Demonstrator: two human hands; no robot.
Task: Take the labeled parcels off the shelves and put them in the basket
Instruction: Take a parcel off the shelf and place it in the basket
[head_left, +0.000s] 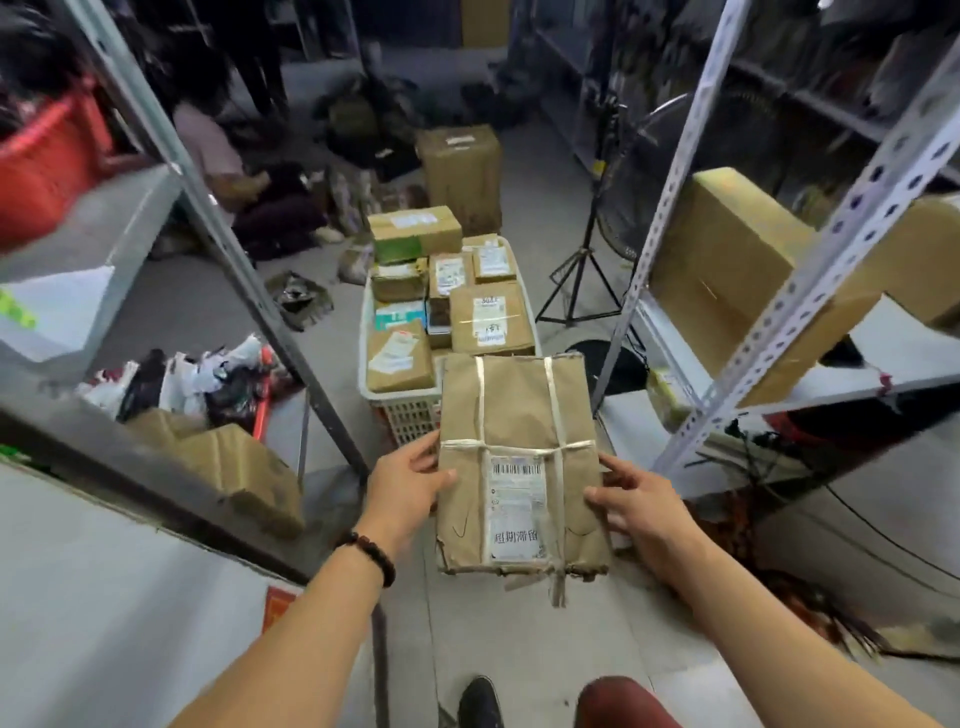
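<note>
- Parcel (519, 467): brown paper, strapped, label up. Held in the air between my two hands, resting on nothing; its far edge appears to reach over the near end of the basket (410, 418).
- Basket: on the floor (467, 623) between the shelves (810, 291), loaded to the rim with boxes (491, 325). I see no free gap at the near end.
- Risk 1: the load is full and uneven, so a parcel laid on it could slide off the near rim to the floor.
- Risk 2: the wrapping is torn at the near corners and a strap end hangs loose. I judge it could snag on the rim or tear further if dragged.
- Risk 3: I hold the near half only, so the far half could dip on release.
- Left hand (410, 488): at the left edge, thumb on the top face, fingers clamped on the edge.
- Right hand (639, 514): at the right edge, thumb on top, fingers clamped on the side, palm turned inward.
</note>
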